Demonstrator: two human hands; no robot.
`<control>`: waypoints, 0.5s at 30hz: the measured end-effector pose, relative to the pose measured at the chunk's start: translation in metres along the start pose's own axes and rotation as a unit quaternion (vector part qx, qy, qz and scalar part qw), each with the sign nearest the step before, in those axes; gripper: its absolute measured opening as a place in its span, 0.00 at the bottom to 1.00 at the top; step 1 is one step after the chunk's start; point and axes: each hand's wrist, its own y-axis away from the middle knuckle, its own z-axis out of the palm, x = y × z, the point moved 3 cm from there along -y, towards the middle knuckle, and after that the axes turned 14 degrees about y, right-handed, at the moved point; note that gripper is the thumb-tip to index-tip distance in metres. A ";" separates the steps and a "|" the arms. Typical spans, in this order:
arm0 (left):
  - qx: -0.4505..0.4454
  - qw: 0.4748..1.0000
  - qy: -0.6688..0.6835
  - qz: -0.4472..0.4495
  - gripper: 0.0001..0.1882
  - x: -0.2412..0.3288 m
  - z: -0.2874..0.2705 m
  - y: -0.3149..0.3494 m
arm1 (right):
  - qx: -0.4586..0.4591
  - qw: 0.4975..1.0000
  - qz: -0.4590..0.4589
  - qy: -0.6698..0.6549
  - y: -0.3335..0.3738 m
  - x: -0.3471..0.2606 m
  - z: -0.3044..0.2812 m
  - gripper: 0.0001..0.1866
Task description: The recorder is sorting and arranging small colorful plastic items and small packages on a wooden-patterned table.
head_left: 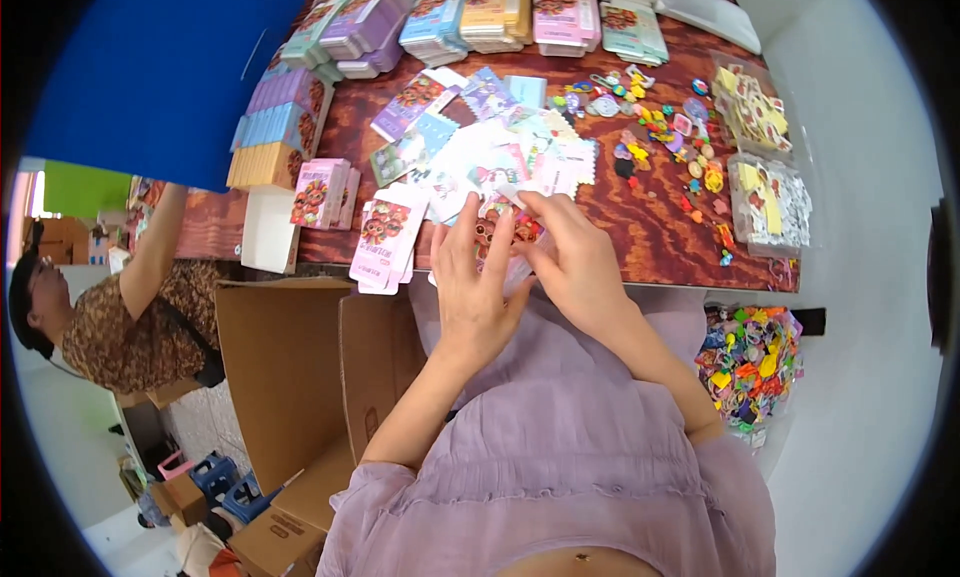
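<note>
In front of my body at the table's near edge, both hands are on a small pink printed carton. My left hand has its fingers over the carton's face, slightly apart, with the thumb at its lower side. My right hand pinches the carton's upper right part with bent fingers. Part of the carton is hidden under the fingers. Flat pink cartons lie just left of my left hand. Beyond my fingertips spreads a heap of white and coloured printed cards.
Stacks of coloured cartons line the back. Small colourful charms are scattered at right, near plastic trays of small packets. A bag of charms is below the table's right end. An open cardboard box stands left; another person is beyond.
</note>
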 end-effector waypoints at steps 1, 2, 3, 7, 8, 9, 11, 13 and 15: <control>0.004 1.000 -0.003 0.005 0.47 0.000 0.006 0.002 | 0.000 1.000 0.004 -0.005 0.001 0.005 0.002 0.19; 0.004 1.000 -0.009 0.005 0.47 -0.001 0.010 0.004 | 0.001 1.000 0.009 -0.010 0.002 0.007 0.002 0.18; 0.004 1.000 -0.015 0.005 0.47 0.002 0.012 0.003 | -0.031 0.997 0.058 -0.030 0.003 0.013 0.002 0.12; -0.103 0.800 0.497 -0.319 0.43 -0.011 0.008 0.007 | -0.042 0.999 0.021 0.017 0.011 0.027 -0.012 0.08; -0.177 0.753 0.532 -0.344 0.42 -0.021 0.006 0.008 | -0.038 0.998 -0.038 0.012 0.013 0.021 -0.015 0.07; -0.248 0.699 0.562 -0.366 0.40 -0.027 0.004 0.007 | -0.034 0.995 -0.099 0.005 0.015 0.013 -0.017 0.06; -0.278 0.677 0.579 -0.358 0.36 -0.037 0.011 0.017 | -0.061 0.991 -0.115 -0.013 0.021 -0.002 -0.021 0.06; -0.300 0.618 0.634 -0.354 0.32 -0.035 0.014 0.020 | -0.103 0.986 -0.134 0.015 0.025 -0.004 -0.019 0.06; -0.262 0.636 0.642 -0.339 0.32 -0.032 0.022 0.024 | -0.060 0.990 -0.124 0.029 0.025 0.000 -0.030 0.08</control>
